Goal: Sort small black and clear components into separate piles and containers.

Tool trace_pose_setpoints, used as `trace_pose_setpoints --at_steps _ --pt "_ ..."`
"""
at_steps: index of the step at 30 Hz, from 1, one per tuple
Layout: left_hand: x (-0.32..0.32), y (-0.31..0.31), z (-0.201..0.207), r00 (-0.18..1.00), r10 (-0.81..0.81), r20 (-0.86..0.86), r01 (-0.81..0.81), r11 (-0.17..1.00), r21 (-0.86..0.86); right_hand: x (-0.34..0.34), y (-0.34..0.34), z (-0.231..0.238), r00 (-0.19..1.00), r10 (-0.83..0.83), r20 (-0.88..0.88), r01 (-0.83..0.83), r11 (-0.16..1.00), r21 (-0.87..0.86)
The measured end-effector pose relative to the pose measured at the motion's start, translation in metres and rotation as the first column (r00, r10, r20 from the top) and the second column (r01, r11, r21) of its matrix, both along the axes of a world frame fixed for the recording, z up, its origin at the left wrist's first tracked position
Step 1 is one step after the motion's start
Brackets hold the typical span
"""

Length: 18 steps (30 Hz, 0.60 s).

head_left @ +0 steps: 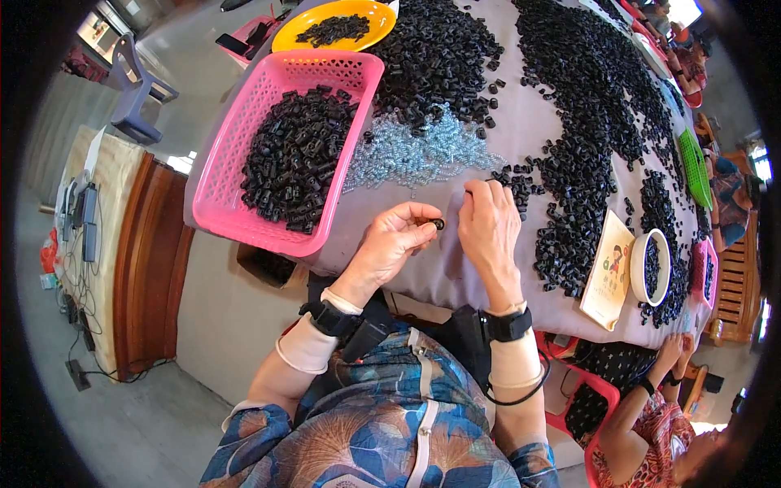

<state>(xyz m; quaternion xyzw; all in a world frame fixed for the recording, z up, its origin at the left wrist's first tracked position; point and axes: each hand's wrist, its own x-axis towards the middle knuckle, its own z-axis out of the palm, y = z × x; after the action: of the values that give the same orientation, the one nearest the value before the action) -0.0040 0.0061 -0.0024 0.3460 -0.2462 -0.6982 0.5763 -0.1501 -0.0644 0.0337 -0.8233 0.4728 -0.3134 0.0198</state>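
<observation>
My left hand [393, 241] is closed in a pinch, thumb against fingers, on a small black plastic piece [438, 224] with a shiny rounded end. Just to its right, my right hand [490, 224] is held back-up over the cloth, its fingers bent and close together. Whatever its fingertips hold, if anything, is hidden. Beyond both hands lies a heap of small, shiny pale-blue coil springs [423, 150]. Loose black plastic pieces [521, 180] lie beside the right fingertips. A pink plastic basket [319, 236], left of my left hand, holds many black plastic parts [297, 154].
Large heaps of black parts [569, 106] cover much of the grey tablecloth [390, 281]. A yellow plate [285, 37] stands behind the basket. A booklet [608, 272] and a white bowl [637, 272] sit to the right. Another person [643, 431] works at the near right.
</observation>
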Motion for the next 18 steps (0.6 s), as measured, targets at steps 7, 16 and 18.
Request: trace_pose_setpoints --at_steps 7,16,18 --pt "-0.006 -0.002 0.004 0.998 0.042 -0.052 -0.042 0.999 0.002 -0.002 0.044 0.004 0.777 -0.235 0.585 -0.241 0.747 0.62" --pt "-0.007 -0.003 0.007 0.993 0.012 0.116 -0.016 0.999 0.038 -0.005 0.051 0.003 0.701 -0.277 0.657 -0.307 0.715 0.628" --pt "-0.007 -0.003 0.007 0.992 0.012 0.122 -0.017 0.999 0.033 -0.005 0.051 0.003 0.716 -0.265 0.646 -0.304 0.714 0.631"
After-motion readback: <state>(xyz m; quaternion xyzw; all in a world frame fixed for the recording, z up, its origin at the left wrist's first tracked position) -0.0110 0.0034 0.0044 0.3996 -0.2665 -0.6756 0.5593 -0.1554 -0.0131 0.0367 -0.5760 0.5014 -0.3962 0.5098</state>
